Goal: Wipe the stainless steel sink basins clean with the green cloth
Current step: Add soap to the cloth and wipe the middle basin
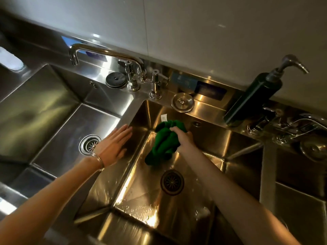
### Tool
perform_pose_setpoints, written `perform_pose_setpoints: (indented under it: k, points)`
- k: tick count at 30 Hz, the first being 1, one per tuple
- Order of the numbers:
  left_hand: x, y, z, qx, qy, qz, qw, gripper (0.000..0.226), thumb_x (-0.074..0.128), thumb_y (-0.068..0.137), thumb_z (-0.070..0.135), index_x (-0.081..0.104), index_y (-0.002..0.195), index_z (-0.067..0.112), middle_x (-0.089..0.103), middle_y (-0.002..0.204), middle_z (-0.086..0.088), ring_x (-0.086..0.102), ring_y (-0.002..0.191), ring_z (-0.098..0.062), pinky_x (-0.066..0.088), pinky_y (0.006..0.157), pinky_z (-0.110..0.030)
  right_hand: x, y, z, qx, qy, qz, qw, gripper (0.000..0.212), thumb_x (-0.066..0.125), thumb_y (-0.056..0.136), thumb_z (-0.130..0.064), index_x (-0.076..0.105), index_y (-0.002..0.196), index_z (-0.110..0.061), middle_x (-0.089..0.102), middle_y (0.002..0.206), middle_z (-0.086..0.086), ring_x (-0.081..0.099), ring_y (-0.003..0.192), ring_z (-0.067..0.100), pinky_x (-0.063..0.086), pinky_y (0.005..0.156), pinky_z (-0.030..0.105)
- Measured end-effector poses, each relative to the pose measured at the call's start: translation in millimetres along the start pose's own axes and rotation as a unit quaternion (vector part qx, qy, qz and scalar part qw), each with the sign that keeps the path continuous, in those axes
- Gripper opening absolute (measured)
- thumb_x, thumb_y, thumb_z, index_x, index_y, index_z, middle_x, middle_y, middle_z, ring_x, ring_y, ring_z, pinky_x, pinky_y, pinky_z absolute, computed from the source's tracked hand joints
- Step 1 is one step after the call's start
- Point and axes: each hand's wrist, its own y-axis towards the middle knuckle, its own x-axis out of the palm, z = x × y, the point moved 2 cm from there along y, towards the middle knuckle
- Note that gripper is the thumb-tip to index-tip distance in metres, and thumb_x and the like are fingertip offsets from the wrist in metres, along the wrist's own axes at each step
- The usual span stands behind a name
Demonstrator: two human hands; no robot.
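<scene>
Right hand [182, 138] grips green cloth [163, 144] — left hand [113, 144] flat beside it.

Green cloth [163, 144], dark bottle [251, 98]

We see a stainless steel sink unit [208, 110] with a left basin [44, 110] and a middle basin [208, 156]; on its back ledge sit a faucet [131, 75], a dark round stopper [115, 80], a metal stopper [182, 102] and a dark pump bottle [254, 96]; the left hand [113, 147] lies flat on the divider [129, 114]; a white object [10, 59] sits far left.
</scene>
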Motion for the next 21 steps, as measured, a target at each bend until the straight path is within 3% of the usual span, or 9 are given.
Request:
perform_pose_setpoints:
  k: [2, 4, 6, 9, 12, 15, 17, 18, 21]
  points:
    - [6, -1, 1, -0.008, -0.021, 0.014, 1.0, 0.068, 0.043, 0.078, 0.036, 0.038, 0.139, 0.007, 0.033, 0.148, -0.009, -0.008, 0.143, -0.01, -0.005, 0.115, -0.027, 30, 10, -5, 0.04, 0.058, 0.011, 0.997, 0.054, 0.074, 0.075, -0.021, 0.046, 0.121, -0.014, 0.052, 0.12, 0.011, 0.053, 0.112, 0.033, 0.047, 0.094, 0.045]
    - [10, -3, -1, 0.005, -0.06, 0.045, 0.997, 0.071, 0.051, 0.076, 0.031, 0.036, 0.141, 0.008, 0.031, 0.149, -0.008, 0.004, 0.143, -0.016, -0.002, 0.117, -0.027, 58, 16, -13, 0.047, 0.106, 0.021, 0.993, 0.054, 0.068, 0.082, -0.027, 0.045, 0.13, -0.017, 0.046, 0.13, 0.009, 0.046, 0.121, 0.031, 0.044, 0.093, 0.04]
    - [12, -4, -5, 0.011, -0.098, 0.069, 0.993, 0.061, 0.044, 0.083, 0.029, 0.037, 0.14, 0.008, 0.033, 0.148, -0.009, 0.019, 0.141, -0.021, 0.004, 0.117, -0.028, 78, 20, -19, 0.034, 0.154, 0.035, 0.987, 0.043, 0.058, 0.089, -0.029, 0.046, 0.127, -0.014, 0.045, 0.131, 0.01, 0.044, 0.124, 0.029, 0.041, 0.096, 0.036]
    - [15, -3, -6, 0.01, -0.104, 0.072, 0.992, 0.053, 0.028, 0.092, 0.03, 0.039, 0.138, 0.008, 0.038, 0.145, -0.011, 0.026, 0.138, -0.025, 0.007, 0.117, -0.03, 101, 31, -15, -0.032, 0.056, 0.044, 0.997, 0.035, 0.051, 0.093, -0.023, 0.048, 0.125, -0.01, 0.051, 0.131, 0.009, 0.049, 0.122, 0.027, 0.04, 0.102, 0.038]
    - [21, -2, -7, 0.012, -0.114, 0.065, 0.991, 0.057, 0.012, 0.097, 0.037, 0.04, 0.138, 0.008, 0.04, 0.144, -0.01, 0.025, 0.137, -0.023, 0.006, 0.117, -0.03, 111, 48, -1, -0.071, -0.092, 0.011, 0.993, 0.046, 0.046, 0.09, -0.009, 0.035, 0.135, -0.008, 0.05, 0.13, 0.015, 0.051, 0.117, 0.031, 0.043, 0.098, 0.04]
    - [21, 2, -10, 0.007, -0.116, 0.079, 0.99, 0.052, 0.026, 0.093, 0.029, 0.043, 0.137, 0.008, 0.038, 0.146, -0.009, 0.022, 0.139, -0.021, 0.009, 0.116, -0.03, 108, 57, 6, -0.08, -0.16, 0.014, 0.984, 0.055, 0.046, 0.091, -0.006, 0.028, 0.142, -0.012, 0.041, 0.141, 0.011, 0.043, 0.127, 0.029, 0.038, 0.105, 0.04]
    - [20, 2, -8, 0.003, -0.115, 0.079, 0.99, 0.056, 0.034, 0.085, 0.028, 0.045, 0.136, 0.007, 0.039, 0.145, -0.009, 0.02, 0.139, -0.019, 0.009, 0.116, -0.03, 100, 57, 0, -0.041, -0.065, 0.064, 0.995, 0.057, 0.049, 0.091, -0.004, 0.031, 0.143, -0.019, 0.038, 0.143, 0.006, 0.04, 0.13, 0.025, 0.034, 0.11, 0.036]
    - [18, 2, -7, 0.001, -0.112, 0.083, 0.99, 0.056, 0.035, 0.085, 0.028, 0.046, 0.135, 0.006, 0.041, 0.144, -0.01, 0.019, 0.14, -0.019, 0.009, 0.116, -0.029, 93, 54, -3, -0.011, 0.012, 0.049, 0.999, 0.052, 0.05, 0.091, -0.006, 0.036, 0.14, -0.019, 0.042, 0.14, 0.007, 0.043, 0.127, 0.024, 0.035, 0.109, 0.035]
    - [17, 2, -8, 0.011, -0.117, 0.1, 0.988, 0.053, 0.03, 0.089, 0.027, 0.05, 0.131, 0.002, 0.046, 0.14, -0.011, 0.007, 0.143, -0.013, 0.008, 0.115, -0.028, 40, 43, -4, -0.09, -0.064, 0.037, 0.993, 0.04, 0.05, 0.091, -0.004, 0.043, 0.129, -0.012, 0.054, 0.121, 0.005, 0.051, 0.116, 0.021, 0.04, 0.102, 0.032]
